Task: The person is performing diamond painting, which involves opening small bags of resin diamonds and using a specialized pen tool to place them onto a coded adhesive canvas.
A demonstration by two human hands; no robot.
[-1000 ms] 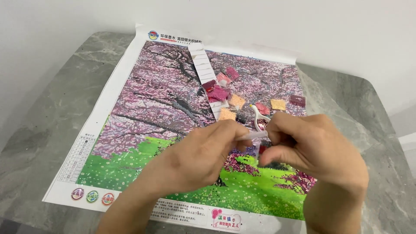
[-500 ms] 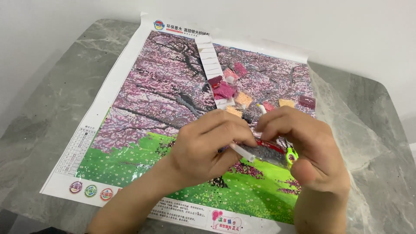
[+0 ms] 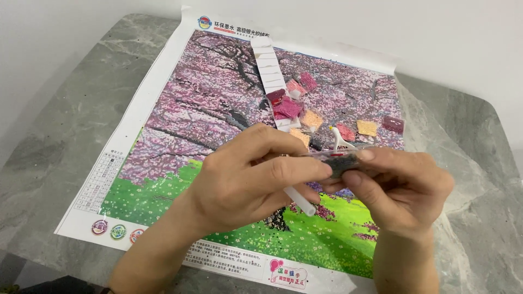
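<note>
A diamond-painting canvas (image 3: pixel 196 109) with pink blossom trees and green grass lies on a grey marble table (image 3: pixel 60 109). Above its lower middle, my left hand (image 3: pixel 250 174) and my right hand (image 3: pixel 397 185) meet. Between their fingertips they pinch a small clear bag of dark beads (image 3: pixel 340 160). A white applicator pen (image 3: pixel 300 200) sticks out below my left hand, tucked in its fingers. A white bead tray (image 3: pixel 340 142) shows just behind the bag on the canvas.
Several small bags of pink, red and orange beads (image 3: pixel 305 106) lie on the canvas's upper right. A white paper strip (image 3: pixel 269 71) runs down from the top edge. A white wall stands behind the table. Clear film (image 3: pixel 436 141) lies along the canvas's right side.
The view has shifted, so the canvas sits lower in frame. My hands have turned the small bag from a slanted hold low on the right to a level pinch between both fingertips.
</note>
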